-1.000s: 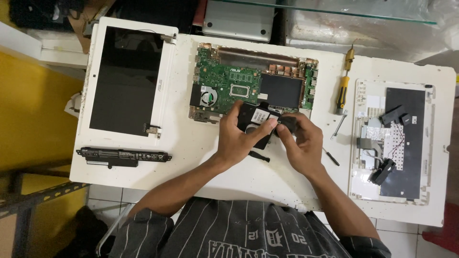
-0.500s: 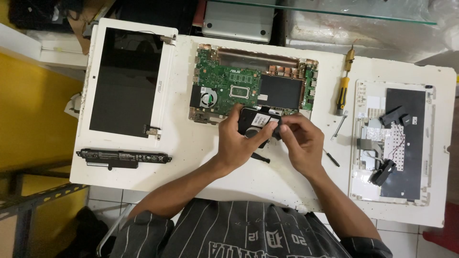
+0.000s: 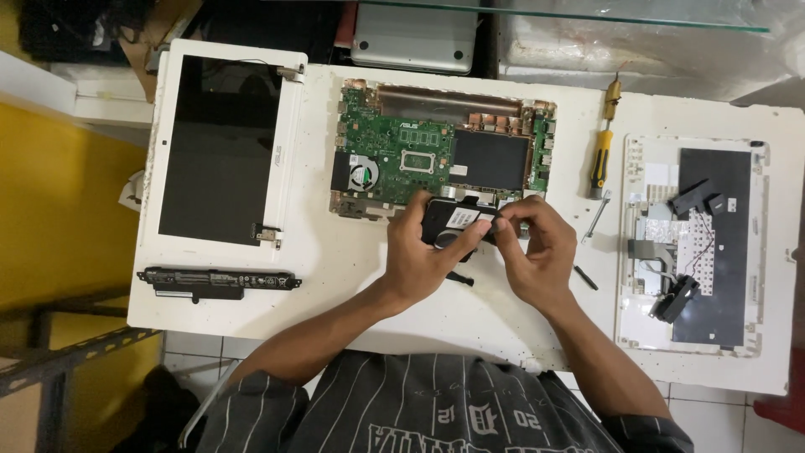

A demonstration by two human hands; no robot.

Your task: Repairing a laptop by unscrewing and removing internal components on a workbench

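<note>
A small black hard drive (image 3: 454,221) with a white label is held between both hands just in front of the green laptop motherboard (image 3: 419,155). My left hand (image 3: 417,256) grips its left end, thumb on top. My right hand (image 3: 532,248) holds its right end with fingers curled round it. Both hands hover over the white table (image 3: 352,268), at the near edge of the motherboard. The drive's underside is hidden.
A white laptop lid with dark screen (image 3: 222,147) lies at left, a long black battery (image 3: 218,280) below it. A yellow-handled screwdriver (image 3: 599,155) and a white keyboard case (image 3: 700,243) with loose black parts lie at right. Small black bits (image 3: 585,278) lie near my right hand.
Both hands have carried the drive a little up and away from me, closer to the motherboard's near edge. Nothing else has moved.
</note>
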